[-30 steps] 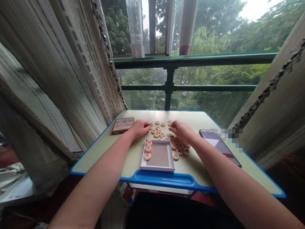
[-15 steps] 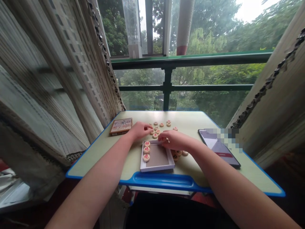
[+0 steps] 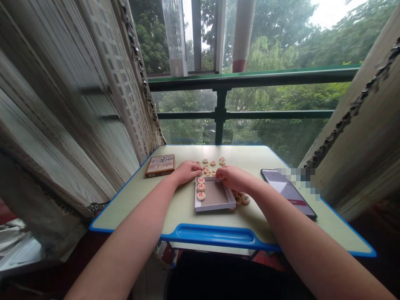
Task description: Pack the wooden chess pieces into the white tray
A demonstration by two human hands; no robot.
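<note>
A shallow white tray (image 3: pixel 215 205) lies on the pale table (image 3: pixel 187 208), with three round wooden chess pieces (image 3: pixel 201 188) in a column along its left side. My right hand (image 3: pixel 234 178) rests at the tray's far right corner, fingers curled over its rim, apparently pinching a piece. My left hand (image 3: pixel 187 171) lies fingers-down on the table just left of the tray's far edge, touching loose pieces (image 3: pixel 210 164) scattered behind. More pieces (image 3: pixel 243 198) lie right of the tray, partly hidden by my right wrist.
A brown printed box lid (image 3: pixel 160 164) sits at the table's far left. A dark phone (image 3: pixel 289 191) lies to the right. Curtains hang close on both sides; a green railing and window stand beyond. The table has a blue front lip (image 3: pixel 215 235).
My right hand came back from the loose pieces to the tray's far right corner. The tray now sits farther from me and slightly right. My left hand has barely moved.
</note>
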